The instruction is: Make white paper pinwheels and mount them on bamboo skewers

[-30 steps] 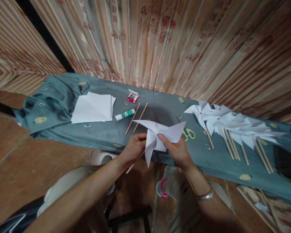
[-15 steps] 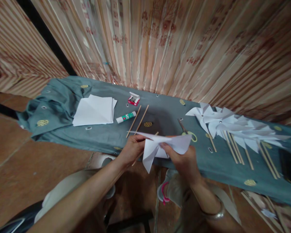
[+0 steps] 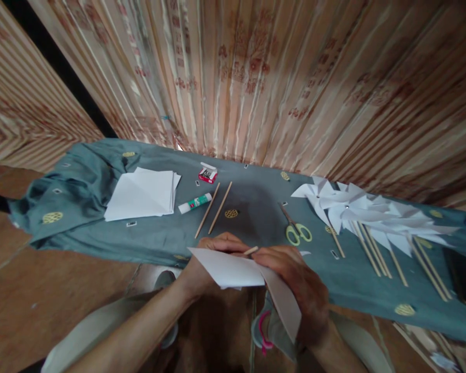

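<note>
Close to the table's front edge, a white paper pinwheel (image 3: 233,268) is held between both my hands, its blades folded toward me. My left hand (image 3: 221,244) is closed round its far left side, partly behind the paper. On the right, my right hand (image 3: 297,274) grips it with fingers bent over the top, one blade hanging below the palm. The end of a wooden stick (image 3: 251,250) pokes out between my hands; the rest of it is hidden. Green-handled scissors (image 3: 295,228) lie just beyond my right hand.
On the blue-green cloth (image 3: 252,207) lie a stack of white paper (image 3: 143,194), a glue stick (image 3: 194,203), a small red box (image 3: 208,173) and two loose sticks (image 3: 220,207). Several finished pinwheels (image 3: 347,207) overlap at right, near a dark flat object (image 3: 464,274). A pleated curtain (image 3: 236,77) hangs behind.
The pinwheel has been turned over and tilted toward me. My right hand has moved from beneath a blade to over its top. The view has tipped slightly upward.
</note>
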A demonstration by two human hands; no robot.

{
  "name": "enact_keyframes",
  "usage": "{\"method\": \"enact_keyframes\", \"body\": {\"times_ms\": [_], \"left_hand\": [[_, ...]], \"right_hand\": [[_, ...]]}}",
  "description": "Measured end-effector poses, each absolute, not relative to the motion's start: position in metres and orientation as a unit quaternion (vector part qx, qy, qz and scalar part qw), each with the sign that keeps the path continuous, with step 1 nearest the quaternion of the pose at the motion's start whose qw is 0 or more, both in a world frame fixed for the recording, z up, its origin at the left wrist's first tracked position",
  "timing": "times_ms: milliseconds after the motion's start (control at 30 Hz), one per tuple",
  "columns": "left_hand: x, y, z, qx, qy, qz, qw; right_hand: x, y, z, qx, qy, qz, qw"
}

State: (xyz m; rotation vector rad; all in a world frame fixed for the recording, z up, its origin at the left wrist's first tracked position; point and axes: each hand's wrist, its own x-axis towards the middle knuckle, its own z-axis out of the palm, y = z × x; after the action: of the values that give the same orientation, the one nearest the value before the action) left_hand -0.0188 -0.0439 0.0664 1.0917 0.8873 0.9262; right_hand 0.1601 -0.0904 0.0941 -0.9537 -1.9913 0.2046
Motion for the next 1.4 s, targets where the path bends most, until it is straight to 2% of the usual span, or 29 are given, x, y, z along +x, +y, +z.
{"method": "enact_keyframes", "body": {"times_ms": [300, 1400], "left_hand": [[-0.0199, -0.0484, 0.0705, 0.502, 0.396, 0.392, 0.662], [-0.0175, -0.0506, 0.071, 0.493, 0.426, 0.38, 0.657]], "right_hand": [[0.16, -0.0895, 0.0952, -0.397, -0.803, 0.049, 0.442], [0.1593, -0.0878, 0.0893, -0.406, -0.801, 0.068, 0.435]]}}
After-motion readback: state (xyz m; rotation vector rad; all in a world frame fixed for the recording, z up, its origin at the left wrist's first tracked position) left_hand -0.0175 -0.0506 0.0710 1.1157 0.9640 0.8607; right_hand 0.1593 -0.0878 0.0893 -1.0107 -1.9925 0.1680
